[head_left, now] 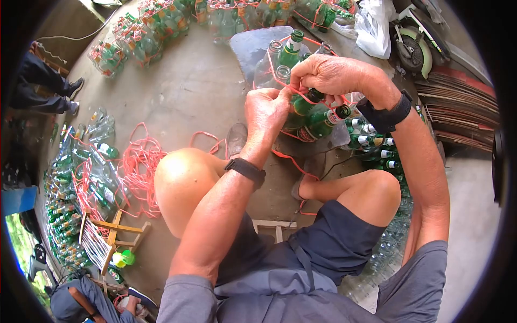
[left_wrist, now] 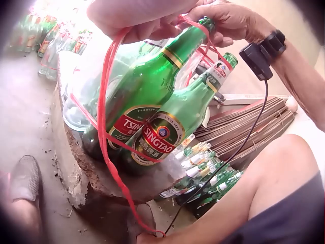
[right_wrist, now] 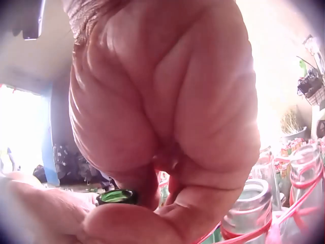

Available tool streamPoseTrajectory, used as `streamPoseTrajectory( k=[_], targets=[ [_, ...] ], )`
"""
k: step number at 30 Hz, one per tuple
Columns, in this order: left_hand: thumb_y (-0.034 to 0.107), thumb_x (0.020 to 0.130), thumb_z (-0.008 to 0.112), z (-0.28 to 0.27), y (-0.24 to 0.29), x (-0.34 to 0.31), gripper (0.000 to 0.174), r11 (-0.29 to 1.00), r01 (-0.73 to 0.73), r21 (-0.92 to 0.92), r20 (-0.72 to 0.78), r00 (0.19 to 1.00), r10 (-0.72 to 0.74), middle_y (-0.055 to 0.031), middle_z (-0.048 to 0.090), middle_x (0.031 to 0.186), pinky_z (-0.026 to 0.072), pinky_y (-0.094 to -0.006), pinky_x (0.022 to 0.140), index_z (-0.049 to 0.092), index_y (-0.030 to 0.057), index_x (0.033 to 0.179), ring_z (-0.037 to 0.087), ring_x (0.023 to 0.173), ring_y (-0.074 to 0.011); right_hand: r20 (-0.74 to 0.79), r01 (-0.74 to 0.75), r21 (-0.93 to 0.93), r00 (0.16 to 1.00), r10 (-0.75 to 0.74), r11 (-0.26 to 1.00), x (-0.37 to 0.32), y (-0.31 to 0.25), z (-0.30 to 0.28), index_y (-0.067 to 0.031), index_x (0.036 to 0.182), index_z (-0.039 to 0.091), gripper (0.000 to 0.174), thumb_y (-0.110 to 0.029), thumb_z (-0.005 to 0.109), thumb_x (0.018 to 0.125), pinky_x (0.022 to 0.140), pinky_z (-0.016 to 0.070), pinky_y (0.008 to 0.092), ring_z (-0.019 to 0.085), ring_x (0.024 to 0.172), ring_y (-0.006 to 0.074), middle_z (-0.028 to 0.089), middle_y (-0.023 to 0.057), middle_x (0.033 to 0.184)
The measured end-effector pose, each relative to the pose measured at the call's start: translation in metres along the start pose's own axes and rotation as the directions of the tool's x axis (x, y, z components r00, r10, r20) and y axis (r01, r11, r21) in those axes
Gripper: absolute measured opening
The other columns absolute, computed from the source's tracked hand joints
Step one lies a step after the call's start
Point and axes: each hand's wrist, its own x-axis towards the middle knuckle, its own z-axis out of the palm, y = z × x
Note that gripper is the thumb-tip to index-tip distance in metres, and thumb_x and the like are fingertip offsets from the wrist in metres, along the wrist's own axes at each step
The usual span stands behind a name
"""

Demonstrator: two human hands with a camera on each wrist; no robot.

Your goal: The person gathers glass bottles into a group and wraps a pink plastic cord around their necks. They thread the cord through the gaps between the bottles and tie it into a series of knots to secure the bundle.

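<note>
A cluster of green and clear glass bottles stands together on a slab (head_left: 247, 51), with red plastic string (head_left: 277, 81) looped round their necks. My left hand (head_left: 266, 113) pinches the string at the near left side of the cluster. Over the bottle tops, my right hand (head_left: 331, 75) curls its fingers on the string beside a green bottle's neck (head_left: 315, 96). In the left wrist view, two labelled green beer bottles (left_wrist: 165, 133) lean outward, and string crosses their lower bodies and hangs down over the slab's rough edge. The right wrist view shows a clear bottle mouth (right_wrist: 251, 195) beside the right hand.
A tangled heap of red string (head_left: 141, 167) lies left of the knees, near a small wooden stool (head_left: 113, 234). Tied bottle bundles (head_left: 137, 40) line the back. More bottles (head_left: 377, 151) lie at the right, below stacked flat boards (head_left: 458, 105). Another person's legs (head_left: 46, 86) stand at left.
</note>
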Motion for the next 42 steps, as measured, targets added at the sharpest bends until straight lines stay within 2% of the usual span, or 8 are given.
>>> streamPoseTrajectory(
  k=[4,9,15,21,23,26,33,42],
  targets=[
    [0.035,0.095,0.079,0.002,0.005,-0.003,0.046,0.999,-0.007,0.033,-0.011,1.0,0.007,0.0005,0.065,0.063,0.0424,-0.0292,0.055,0.074,-0.003,0.07,0.054,0.061,-0.0062,-0.041,-0.031,-0.275,0.999,0.02,0.961,-0.002,-0.01,-0.004,-0.0023,0.101,0.071,0.027,-0.002,0.046,0.094,0.046,0.0563,0.0344,0.068,0.052,0.0184,0.069,0.0087,0.075],
    [0.033,0.095,0.078,0.001,0.008,-0.006,0.046,0.999,0.001,0.053,-0.008,1.0,0.0,0.0005,0.064,0.063,0.0414,-0.0287,0.053,0.072,-0.003,0.068,0.053,0.06,-0.0056,-0.045,0.122,-0.666,0.978,-0.203,0.735,-0.002,-0.013,-0.006,-0.0028,0.1,0.071,0.018,-0.003,0.059,0.086,0.075,0.059,0.0462,0.075,0.082,0.0364,0.073,0.0193,0.084],
    [0.03,0.096,0.077,0.001,0.008,-0.008,0.041,0.999,-0.015,-0.043,0.01,1.0,0.016,0.0017,0.064,0.065,0.0413,-0.0274,0.053,0.072,-0.0024,0.07,0.053,0.06,-0.0046,-0.01,0.128,-0.8,0.974,-0.226,0.586,-0.008,-0.025,-0.011,-0.0039,0.091,0.069,0.013,-0.003,0.072,0.078,0.079,0.0549,0.0497,0.071,0.093,0.0405,0.071,0.0165,0.088],
    [0.03,0.097,0.076,-0.001,0.01,-0.01,0.038,0.999,0.004,-0.046,0.033,0.999,-0.002,0.0029,0.065,0.068,0.0426,-0.0264,0.055,0.076,-0.0023,0.077,0.054,0.062,-0.0043,-0.001,0.165,-0.809,0.96,-0.281,0.565,-0.003,-0.02,-0.019,-0.0032,0.085,0.067,0.01,-0.004,0.071,0.076,0.076,0.0546,0.0478,0.07,0.087,0.0392,0.068,0.0136,0.084],
    [0.032,0.094,0.077,-0.002,0.008,-0.008,0.035,0.999,0.035,-0.033,0.052,0.998,-0.033,-0.0122,0.078,0.076,0.0556,-0.0366,0.067,0.08,-0.0027,0.092,0.072,0.069,-0.0154,0.002,0.166,-0.805,0.961,-0.277,0.57,-0.003,-0.023,-0.022,-0.0027,0.083,0.066,0.009,-0.005,0.071,0.075,0.075,0.0542,0.0469,0.069,0.086,0.0388,0.067,0.0132,0.084],
    [0.03,0.095,0.075,0.003,0.003,-0.006,0.035,1.0,-0.001,-0.008,0.022,1.0,0.001,-0.0138,0.077,0.078,0.0558,-0.0376,0.07,0.079,-0.0039,0.095,0.073,0.072,-0.0173,0.009,0.248,-0.751,0.931,-0.366,0.612,0.0,-0.018,-0.026,-0.0019,0.081,0.066,0.01,-0.008,0.072,0.076,0.072,0.053,0.0446,0.067,0.08,0.0354,0.065,0.0119,0.081],
    [0.029,0.097,0.071,0.007,-0.003,-0.005,0.035,0.996,0.056,-0.076,0.053,0.997,-0.052,-0.0146,0.075,0.077,0.055,-0.0383,0.072,0.077,-0.0053,0.095,0.071,0.073,-0.0195,0.011,0.372,-0.331,0.921,-0.39,0.867,0.003,-0.004,-0.023,-0.0015,0.085,0.066,0.018,-0.015,0.077,0.084,0.067,0.0483,0.0371,0.057,0.07,0.0181,0.061,0.0061,0.074],
    [0.022,0.099,0.068,0.01,0.005,-0.009,0.031,0.994,0.037,-0.1,0.077,0.997,-0.03,-0.0106,0.074,0.074,0.0537,-0.0346,0.067,0.077,-0.0077,0.096,0.068,0.072,-0.0132,-0.033,0.457,-0.291,0.873,-0.486,0.84,0.001,0.002,-0.016,-0.0018,0.085,0.064,0.016,-0.014,0.075,0.088,0.065,0.047,0.0369,0.056,0.069,0.0193,0.06,0.0076,0.072]
  ],
)
